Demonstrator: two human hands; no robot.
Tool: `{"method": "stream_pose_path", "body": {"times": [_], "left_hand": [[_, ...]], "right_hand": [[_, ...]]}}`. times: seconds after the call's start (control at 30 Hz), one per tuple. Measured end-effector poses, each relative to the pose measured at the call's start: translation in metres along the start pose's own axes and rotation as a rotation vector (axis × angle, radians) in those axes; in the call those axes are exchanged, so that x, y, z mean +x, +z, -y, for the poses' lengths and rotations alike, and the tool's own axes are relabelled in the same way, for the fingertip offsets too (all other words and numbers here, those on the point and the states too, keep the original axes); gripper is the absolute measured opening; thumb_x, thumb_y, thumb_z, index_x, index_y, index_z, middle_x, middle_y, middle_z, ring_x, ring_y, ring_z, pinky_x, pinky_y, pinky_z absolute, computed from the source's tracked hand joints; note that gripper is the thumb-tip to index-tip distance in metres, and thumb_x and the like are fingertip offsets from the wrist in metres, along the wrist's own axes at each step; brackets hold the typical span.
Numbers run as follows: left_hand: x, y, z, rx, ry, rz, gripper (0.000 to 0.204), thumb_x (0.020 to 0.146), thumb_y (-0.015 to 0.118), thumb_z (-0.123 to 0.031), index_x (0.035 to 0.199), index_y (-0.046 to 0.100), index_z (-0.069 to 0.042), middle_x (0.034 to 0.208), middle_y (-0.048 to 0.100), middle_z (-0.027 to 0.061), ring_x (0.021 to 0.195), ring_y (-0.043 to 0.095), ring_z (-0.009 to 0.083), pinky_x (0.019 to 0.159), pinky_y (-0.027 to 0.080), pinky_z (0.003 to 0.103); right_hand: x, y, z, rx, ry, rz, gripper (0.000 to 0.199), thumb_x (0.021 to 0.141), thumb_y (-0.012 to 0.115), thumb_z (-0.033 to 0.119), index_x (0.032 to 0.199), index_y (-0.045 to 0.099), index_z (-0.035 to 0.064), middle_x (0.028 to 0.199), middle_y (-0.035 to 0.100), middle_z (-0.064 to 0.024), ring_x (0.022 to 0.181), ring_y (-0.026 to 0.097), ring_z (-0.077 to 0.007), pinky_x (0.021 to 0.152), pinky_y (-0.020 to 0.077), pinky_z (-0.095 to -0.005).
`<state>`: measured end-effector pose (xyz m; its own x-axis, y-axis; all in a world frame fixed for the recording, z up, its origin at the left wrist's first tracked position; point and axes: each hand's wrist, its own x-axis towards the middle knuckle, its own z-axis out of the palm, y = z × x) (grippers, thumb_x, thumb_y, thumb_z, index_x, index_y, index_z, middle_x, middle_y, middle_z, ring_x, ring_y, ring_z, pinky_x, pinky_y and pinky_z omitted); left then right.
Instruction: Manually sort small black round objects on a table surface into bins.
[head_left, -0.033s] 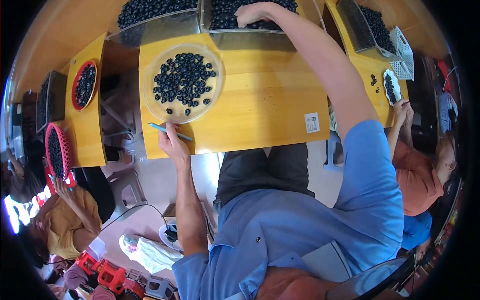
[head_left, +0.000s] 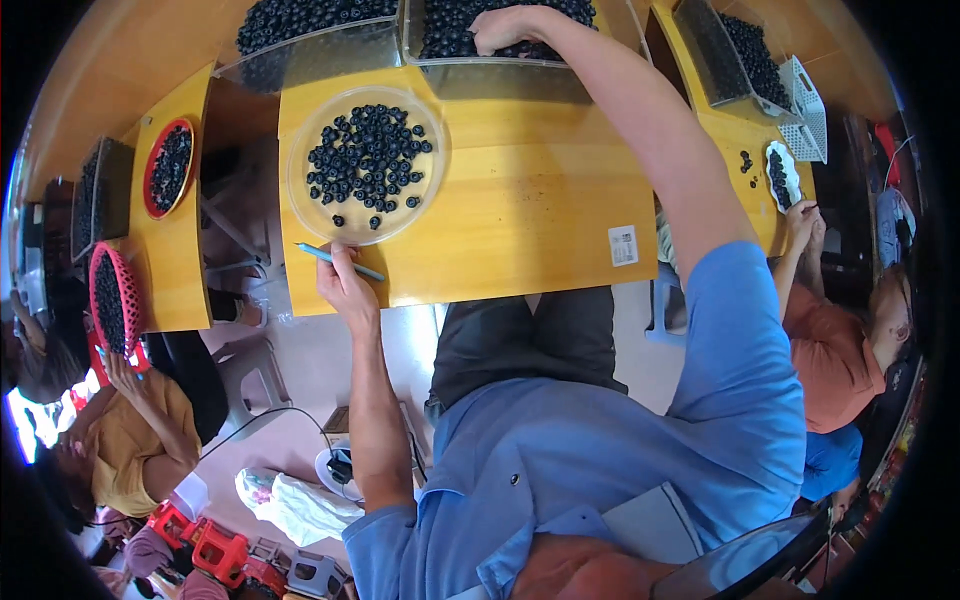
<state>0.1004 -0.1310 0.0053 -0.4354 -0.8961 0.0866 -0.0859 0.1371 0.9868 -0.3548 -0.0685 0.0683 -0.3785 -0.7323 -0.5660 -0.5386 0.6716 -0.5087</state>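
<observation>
My left hand (head_left: pixel 348 288) is closed around a slim teal pen-like stick (head_left: pixel 368 272) at the table's front edge. Just beyond it lies a round clear plate (head_left: pixel 298 170), its rim close to my fingers, with loose dark blueberries (head_left: pixel 370 150) spread over it. My right arm reaches far forward, and my right hand (head_left: pixel 508 30) is down in a clear bin (head_left: pixel 500 63) of blueberries. Its fingers look curled, but their tips are hidden among the berries, so what they hold is not visible.
A second clear bin (head_left: pixel 310 50) of berries stands to the left of the first. A white label (head_left: pixel 623 246) is stuck on the yellow table (head_left: pixel 530 200). People work at side tables, with a pink basket (head_left: pixel 128 290) at left and a white dish (head_left: pixel 794 172) at right.
</observation>
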Motion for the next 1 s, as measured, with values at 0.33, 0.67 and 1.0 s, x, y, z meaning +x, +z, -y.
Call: {"method": "stream_pose_path", "body": {"times": [0.33,0.67,1.0], "left_hand": [[-0.001,-0.010,0.010,0.019,0.005,0.000,0.033,0.109,0.054,-0.025,0.088,0.062,-0.001,0.081,0.060,0.0018,0.079,0.053,0.0104,0.071,0.042,0.028],[-0.002,-0.010,0.014,-0.020,-0.018,-0.005,0.033,0.109,0.054,-0.023,0.089,0.062,0.001,0.080,0.060,0.0026,0.075,0.051,0.0109,0.069,0.042,0.029],[0.001,-0.012,0.010,0.045,0.027,-0.011,0.035,0.109,0.055,-0.025,0.087,0.064,0.001,0.078,0.060,0.0019,0.074,0.051,0.0101,0.068,0.042,0.029]], "right_hand": [[-0.061,-0.015,-0.003,0.256,0.023,-0.390,0.021,0.075,0.073,0.002,0.092,0.066,0.0111,0.074,0.063,-0.0013,0.057,0.052,-0.0140,0.043,0.0384,-0.0325],[-0.143,-0.033,0.015,0.806,-0.243,-0.519,0.020,0.087,0.077,0.007,0.102,0.065,0.0137,0.082,0.061,0.0022,0.065,0.057,-0.0048,0.040,0.0301,-0.0199],[-0.215,0.033,0.060,0.566,-0.364,-0.261,0.021,0.081,0.077,0.008,0.099,0.068,0.0142,0.064,0.057,0.0007,0.045,0.044,-0.0030,0.039,0.0289,-0.0216]]}}
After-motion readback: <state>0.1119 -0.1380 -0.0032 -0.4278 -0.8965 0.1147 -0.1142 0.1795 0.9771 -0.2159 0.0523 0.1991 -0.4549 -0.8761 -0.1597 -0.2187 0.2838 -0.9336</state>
